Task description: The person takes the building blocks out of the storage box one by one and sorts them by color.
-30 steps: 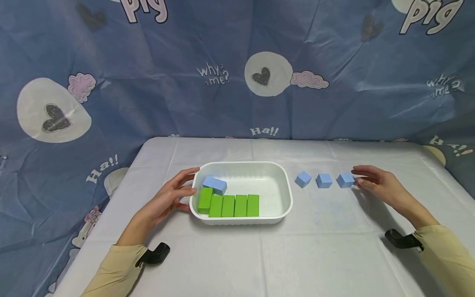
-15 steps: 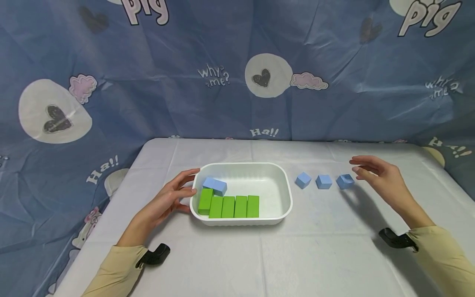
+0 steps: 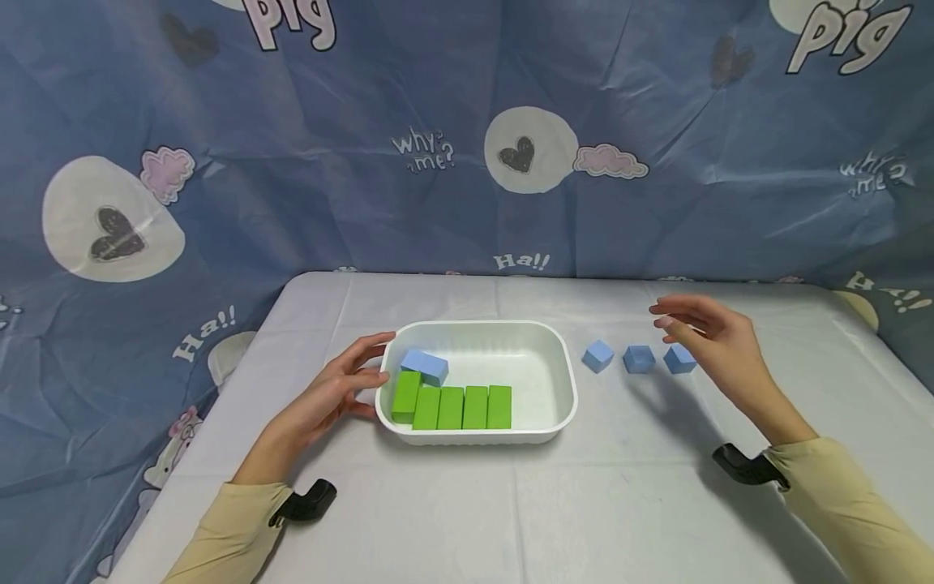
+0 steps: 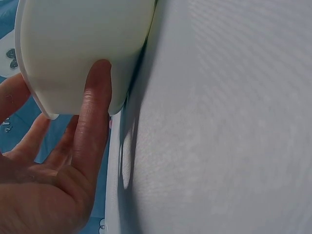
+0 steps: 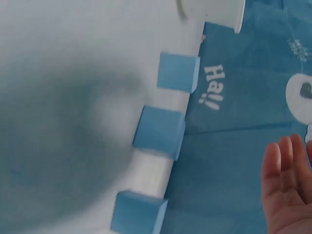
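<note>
A white tray point(image 3: 540, 393) stands on the table, with my left hand point(image 3: 324, 401) touching its left end. Extended fingers and thumb rest against the tray's outer wall point(image 4: 73, 53) and rim in the left wrist view. Inside the tray, several green blocks point(image 3: 476, 407) line the near side, and a blue block point(image 3: 425, 367) lies at the left behind them. To the right of the tray, three blue cubes point(image 3: 639, 359) form a row. My right hand point(image 3: 718, 349) hovers above the right end of this row, fingers loose and holding nothing. The right wrist view shows the cubes point(image 5: 160, 131) apart from the hand.
A white cloth point(image 3: 467, 519) covers the table. Behind it hangs a blue printed sheet point(image 3: 409, 211), which continues down the left side. A black wrist mount point(image 3: 306, 501) sits on the left sleeve, another mount point(image 3: 747, 466) on the right.
My right hand has left the rightmost cube, rising and shifting left above the row. The left hand stays at the tray, and the tray and blocks keep their places.
</note>
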Tool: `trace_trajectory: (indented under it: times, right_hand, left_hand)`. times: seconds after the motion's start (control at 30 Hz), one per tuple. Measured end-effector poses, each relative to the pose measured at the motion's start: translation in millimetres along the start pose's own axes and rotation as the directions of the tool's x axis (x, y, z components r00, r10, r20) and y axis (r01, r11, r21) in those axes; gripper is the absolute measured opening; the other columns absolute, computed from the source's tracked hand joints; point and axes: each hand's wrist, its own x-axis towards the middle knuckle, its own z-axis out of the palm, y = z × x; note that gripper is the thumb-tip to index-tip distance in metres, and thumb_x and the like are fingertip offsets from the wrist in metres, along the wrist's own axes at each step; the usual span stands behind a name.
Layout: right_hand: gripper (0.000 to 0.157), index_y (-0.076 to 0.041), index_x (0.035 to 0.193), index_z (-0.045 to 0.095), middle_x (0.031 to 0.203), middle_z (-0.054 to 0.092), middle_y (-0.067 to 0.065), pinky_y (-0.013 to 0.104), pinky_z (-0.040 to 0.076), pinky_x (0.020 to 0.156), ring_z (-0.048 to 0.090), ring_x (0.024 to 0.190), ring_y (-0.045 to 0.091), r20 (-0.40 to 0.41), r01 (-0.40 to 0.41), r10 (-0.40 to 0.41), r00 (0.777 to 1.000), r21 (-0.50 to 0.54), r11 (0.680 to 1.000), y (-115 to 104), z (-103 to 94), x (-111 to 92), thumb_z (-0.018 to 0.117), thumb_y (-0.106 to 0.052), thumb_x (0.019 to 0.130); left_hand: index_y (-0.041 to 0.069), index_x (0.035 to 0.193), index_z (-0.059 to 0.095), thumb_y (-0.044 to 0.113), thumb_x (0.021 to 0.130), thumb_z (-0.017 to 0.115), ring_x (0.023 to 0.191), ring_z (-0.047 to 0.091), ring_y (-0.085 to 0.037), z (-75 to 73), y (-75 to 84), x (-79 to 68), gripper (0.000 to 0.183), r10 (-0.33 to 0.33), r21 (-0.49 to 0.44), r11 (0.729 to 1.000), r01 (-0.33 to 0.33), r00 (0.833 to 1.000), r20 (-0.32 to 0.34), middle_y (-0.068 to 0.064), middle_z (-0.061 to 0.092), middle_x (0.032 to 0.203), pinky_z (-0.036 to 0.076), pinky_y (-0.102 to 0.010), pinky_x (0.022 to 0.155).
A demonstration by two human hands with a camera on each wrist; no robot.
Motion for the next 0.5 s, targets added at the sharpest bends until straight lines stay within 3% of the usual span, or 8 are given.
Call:
trace_trajectory:
  times: [0.27,0.5]
  right_hand:
    - [0.034,-0.006,0.129,0.061,0.124,0.063,0.009,0.021,0.051,0.086,0.062,0.108,0.014,0.132,-0.062,0.069,0.989,-0.050,0.997,-13.6,14.9,10.5,0.066,-0.012,0.096]
    - [0.033,-0.014,0.128,0.063,0.127,0.061,0.002,0.021,0.048,0.092,0.060,0.112,0.016,0.243,-0.050,0.068,0.968,-0.082,0.995,-23.9,28.1,21.3,0.067,-0.014,0.095]
  left_hand:
    - [0.025,0.152,0.035,0.014,0.097,0.060,0.113,0.058,-0.029,-0.2,0.2,0.2,0.061,-0.002,-0.006,1.000,0.002,1.000,0.002,-0.009,0.033,0.150,0.057,-0.044,0.073]
    - [0.025,0.152,0.035,0.015,0.097,0.061,0.114,0.058,-0.029,0.2,1.0,-0.7,0.062,-0.005,-0.007,1.000,0.005,1.000,0.001,-0.009,0.033,0.150,0.057,-0.044,0.074]
